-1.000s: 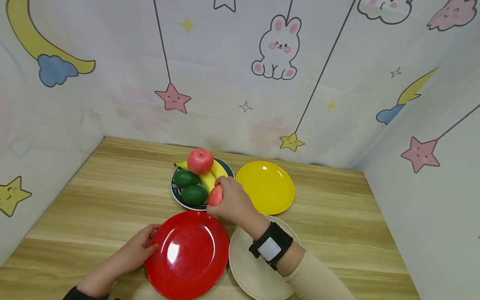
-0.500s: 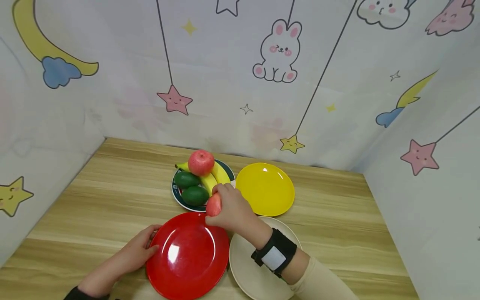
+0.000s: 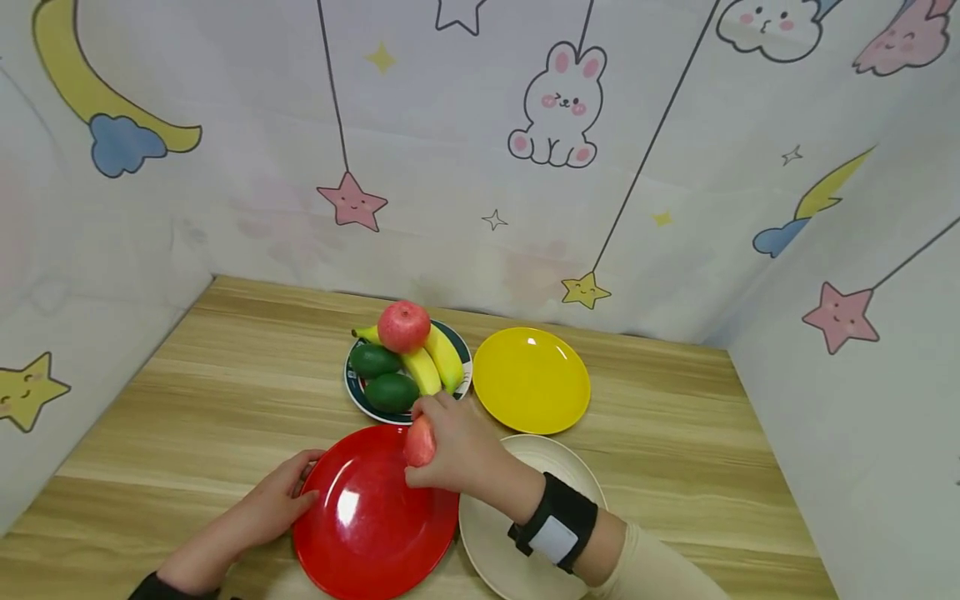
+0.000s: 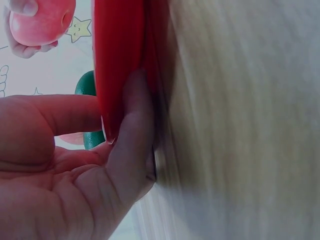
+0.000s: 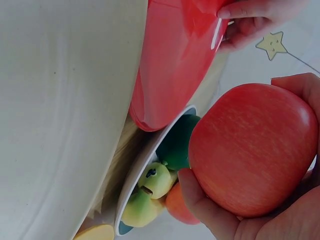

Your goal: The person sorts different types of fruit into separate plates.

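Observation:
My right hand (image 3: 468, 454) grips a red apple (image 3: 420, 442) above the upper right part of the red plate (image 3: 367, 542). In the right wrist view the apple (image 5: 252, 150) sits between the curled fingers and thumb, away from the plates. My left hand (image 3: 270, 504) pinches the red plate's left rim, thumb over the edge and fingers below, as the left wrist view also shows. Behind the red plate, a dark-rimmed plate (image 3: 460, 340) carries bananas (image 3: 446, 358), two dark green avocados (image 3: 392, 392) and another round red fruit (image 3: 404, 326).
A yellow plate (image 3: 532, 379) stands at the back, right of the fruit. Beside the red plate lies a cream plate (image 3: 495, 537), partly under my right forearm. The wooden table (image 3: 675, 467) meets a patterned cloth wall (image 3: 435, 242) at the back and sides.
The right hand has carried the apple from the fruit plate's edge toward me, over the red plate. The left hand keeps its place on the red rim.

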A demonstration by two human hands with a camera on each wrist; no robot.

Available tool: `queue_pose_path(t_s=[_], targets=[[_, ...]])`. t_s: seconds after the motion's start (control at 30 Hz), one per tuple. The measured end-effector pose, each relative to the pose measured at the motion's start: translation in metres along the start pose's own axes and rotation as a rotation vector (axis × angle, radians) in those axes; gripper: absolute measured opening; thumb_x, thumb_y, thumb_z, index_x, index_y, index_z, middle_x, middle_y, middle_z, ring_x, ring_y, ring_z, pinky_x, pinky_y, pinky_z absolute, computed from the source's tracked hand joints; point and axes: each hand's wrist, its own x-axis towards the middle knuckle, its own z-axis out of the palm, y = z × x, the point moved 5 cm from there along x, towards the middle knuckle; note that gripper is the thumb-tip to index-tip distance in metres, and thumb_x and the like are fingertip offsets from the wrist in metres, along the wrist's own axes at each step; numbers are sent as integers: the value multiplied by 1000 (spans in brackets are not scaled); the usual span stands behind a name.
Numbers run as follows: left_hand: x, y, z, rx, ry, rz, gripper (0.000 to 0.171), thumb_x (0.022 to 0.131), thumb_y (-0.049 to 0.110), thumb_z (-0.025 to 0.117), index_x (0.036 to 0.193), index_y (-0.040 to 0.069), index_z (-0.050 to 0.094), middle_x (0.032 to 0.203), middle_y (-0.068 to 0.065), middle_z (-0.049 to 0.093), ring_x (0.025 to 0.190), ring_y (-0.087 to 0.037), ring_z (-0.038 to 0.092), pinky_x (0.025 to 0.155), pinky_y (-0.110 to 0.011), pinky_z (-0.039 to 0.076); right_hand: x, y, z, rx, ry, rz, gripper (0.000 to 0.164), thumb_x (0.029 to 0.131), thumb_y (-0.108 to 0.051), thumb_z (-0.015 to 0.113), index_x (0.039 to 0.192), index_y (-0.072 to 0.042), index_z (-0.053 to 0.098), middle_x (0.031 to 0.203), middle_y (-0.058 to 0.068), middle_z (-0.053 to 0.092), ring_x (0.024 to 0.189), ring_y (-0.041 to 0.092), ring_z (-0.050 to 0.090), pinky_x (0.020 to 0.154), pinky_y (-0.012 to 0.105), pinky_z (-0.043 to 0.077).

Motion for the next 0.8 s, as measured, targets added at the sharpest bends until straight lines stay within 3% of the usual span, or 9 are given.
queue_pose_path(t_s=[0.57, 0.8], targets=[[0, 0, 0, -6, -1, 9, 57, 86, -2, 62, 136, -5, 36, 121, -19, 54, 102, -25, 56, 72, -38, 58, -15, -12, 36, -46, -183, -62, 73, 54, -31, 89, 117, -26, 51, 111, -11, 52, 101, 5, 46, 57, 12, 46], [-1, 2, 0, -3, 1, 14, 56, 85, -2, 62, 135, -6, 36, 119, -18, 55, 100, -24, 56, 72, -37, 58, -24, -18, 52, -117, -263, -144, 76, 54, -33, 89, 118, -30, 49, 114, -13, 51, 101, 4, 45, 58, 12, 46]])
